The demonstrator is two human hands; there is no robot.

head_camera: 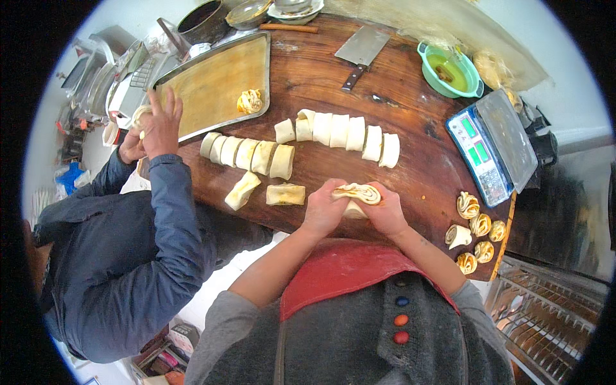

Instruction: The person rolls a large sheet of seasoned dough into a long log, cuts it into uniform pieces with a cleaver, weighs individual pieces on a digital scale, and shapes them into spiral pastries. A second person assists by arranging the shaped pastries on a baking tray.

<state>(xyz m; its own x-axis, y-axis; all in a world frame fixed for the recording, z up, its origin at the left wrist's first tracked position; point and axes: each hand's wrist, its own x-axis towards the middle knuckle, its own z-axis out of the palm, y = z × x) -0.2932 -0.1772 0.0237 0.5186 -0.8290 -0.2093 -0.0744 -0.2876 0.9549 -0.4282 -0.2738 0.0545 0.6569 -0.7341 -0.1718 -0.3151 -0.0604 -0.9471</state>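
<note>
Between my left hand (327,207) and my right hand (386,209) is a layered piece of rolled dough (358,192), gripped from both sides just above the table's near edge. Its cut, spiralled face points up. Ahead of my hands lies a curved row of cut dough pieces (339,130). To the left is a second row of dough pieces (248,153), with two loose pieces, one a dough piece (286,195) lying on its side, nearer me. Several swirled dough rolls (480,225) sit at the table's right end.
A co-worker (125,255) at the left works dough by a baking tray (211,67) bearing one twisted roll (250,101). A cleaver (362,50) lies at the back of the wooden table (308,96). Right of it stand a green basin (447,72) of yellow liquid and a digital scale (486,154).
</note>
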